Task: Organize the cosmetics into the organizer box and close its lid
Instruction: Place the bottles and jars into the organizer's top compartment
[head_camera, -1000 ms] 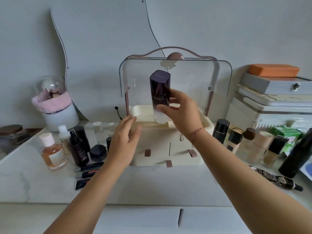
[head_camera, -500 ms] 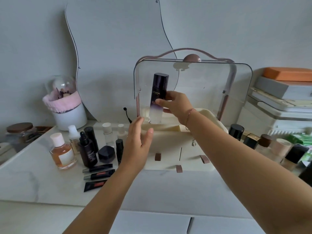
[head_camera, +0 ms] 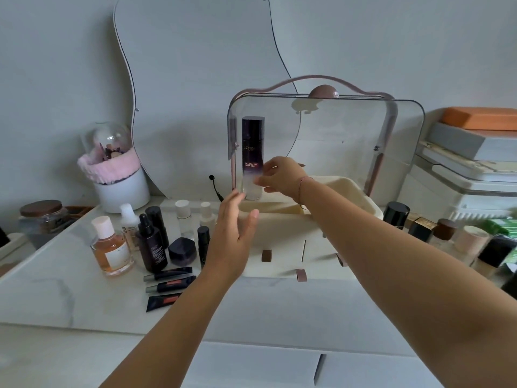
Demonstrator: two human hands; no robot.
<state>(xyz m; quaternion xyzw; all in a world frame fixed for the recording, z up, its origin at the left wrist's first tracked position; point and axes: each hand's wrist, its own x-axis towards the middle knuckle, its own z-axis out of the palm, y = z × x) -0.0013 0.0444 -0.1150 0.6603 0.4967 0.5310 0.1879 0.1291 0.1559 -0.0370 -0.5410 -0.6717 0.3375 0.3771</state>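
Placing step: a tall dark-purple glass bottle [head_camera: 252, 152] stands upright in the cream plastic organizer box [head_camera: 279, 233], at the fingertips of the right hand [head_camera: 282, 177], grip uncertain. The left hand [head_camera: 232, 233], open-palmed, hovers just below. Next, probably, a clean release.

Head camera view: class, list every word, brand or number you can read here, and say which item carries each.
"L'ORÉA", with the final letter lost at the edge: on the tall dark bottle.
"REVITALIFT": same bottle, lower down.
A smaller line beneath that: too small to read with certainty.
Labels on the peach bottle, the white bottle and the dark spray bottle: too blurred to read.
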